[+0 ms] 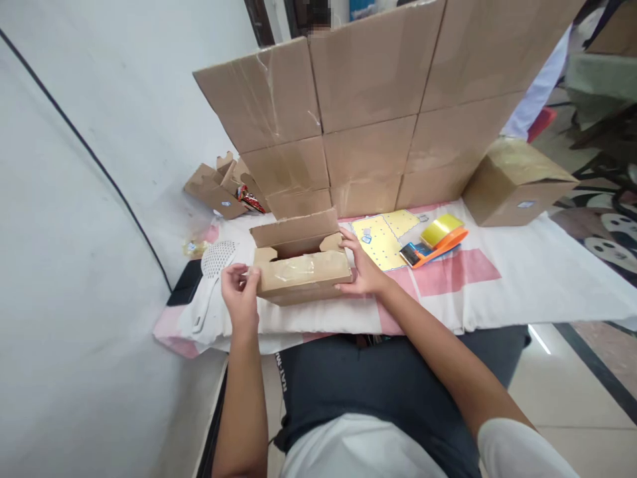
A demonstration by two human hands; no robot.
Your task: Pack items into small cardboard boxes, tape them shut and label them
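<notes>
A small brown cardboard box (306, 289) sits on the cloth-covered table in front of me, its top open and its back flap standing up. Clear tape runs along its front flap, and the inside is mostly dark. At the left end, my left hand (241, 292) has curled fingers and a thumb against the box's corner. My right hand (362, 269) grips the right end, fingers up by the side flap and thumb low on the front. Right of it lies an orange and blue tape dispenser (438, 245) with a roll of yellowish tape (442, 229).
A tall taped cardboard panel (368, 86) stands behind the box. At the right is a larger cardboard box (517, 182). To the left are a white perforated paddle-shaped object (219, 260), a black flat object (186, 284) and an open carton (219, 191), beside the wall (74, 232).
</notes>
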